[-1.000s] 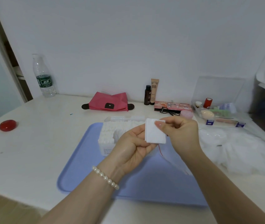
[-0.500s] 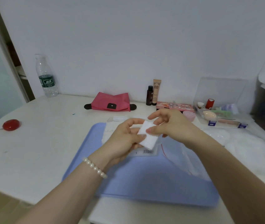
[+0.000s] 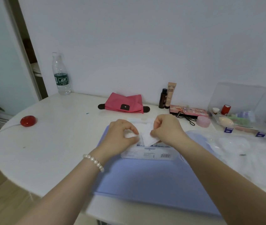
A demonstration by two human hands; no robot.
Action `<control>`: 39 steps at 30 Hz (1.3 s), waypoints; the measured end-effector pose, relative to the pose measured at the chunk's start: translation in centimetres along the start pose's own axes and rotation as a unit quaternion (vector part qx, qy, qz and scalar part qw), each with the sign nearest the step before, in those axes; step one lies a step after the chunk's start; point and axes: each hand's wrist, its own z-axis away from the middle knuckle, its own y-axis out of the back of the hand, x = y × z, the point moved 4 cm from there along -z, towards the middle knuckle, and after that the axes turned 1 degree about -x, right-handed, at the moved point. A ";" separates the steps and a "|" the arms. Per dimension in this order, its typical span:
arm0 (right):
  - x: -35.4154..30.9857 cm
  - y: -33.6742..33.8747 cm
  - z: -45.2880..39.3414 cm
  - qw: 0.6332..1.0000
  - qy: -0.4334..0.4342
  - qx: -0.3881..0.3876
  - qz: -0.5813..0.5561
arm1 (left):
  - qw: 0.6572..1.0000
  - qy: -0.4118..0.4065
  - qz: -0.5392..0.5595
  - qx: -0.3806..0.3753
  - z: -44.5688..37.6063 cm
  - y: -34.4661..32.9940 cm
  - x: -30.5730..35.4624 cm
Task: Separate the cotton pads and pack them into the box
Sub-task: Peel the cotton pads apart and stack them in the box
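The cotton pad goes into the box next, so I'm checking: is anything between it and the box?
Nothing visible. Both hands pinch the cotton pad just above the clear box on the blue tray; the box top is hidden behind them.

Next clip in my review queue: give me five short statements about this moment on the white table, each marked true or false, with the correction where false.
1. Both hands pinch the white square cotton pad, left hand and right hand. True.
2. The clear plastic box with the barcode label sits on the light blue plastic tray. True.
3. The clear water bottle with the green label lies on its side. False: it stands upright at the far left of the white table.
4. The pink fabric pouch is on the tray. False: it lies on the table by the wall, beyond the tray.
5. A pearl bracelet is on the left wrist. True.
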 end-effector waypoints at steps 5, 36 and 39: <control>-0.5 -1.4 -0.1 0.990 0.002 -0.021 0.142 | 1.000 0.004 -0.002 -0.021 0.2 -0.8 -0.2; -0.6 -3.5 -0.8 0.976 -0.048 -0.198 0.075 | 0.995 0.010 0.080 0.057 -0.4 -0.9 -1.2; -1.0 -4.8 -0.6 0.974 -0.018 -0.202 0.102 | 0.998 0.014 0.055 0.028 -0.4 -1.8 -1.5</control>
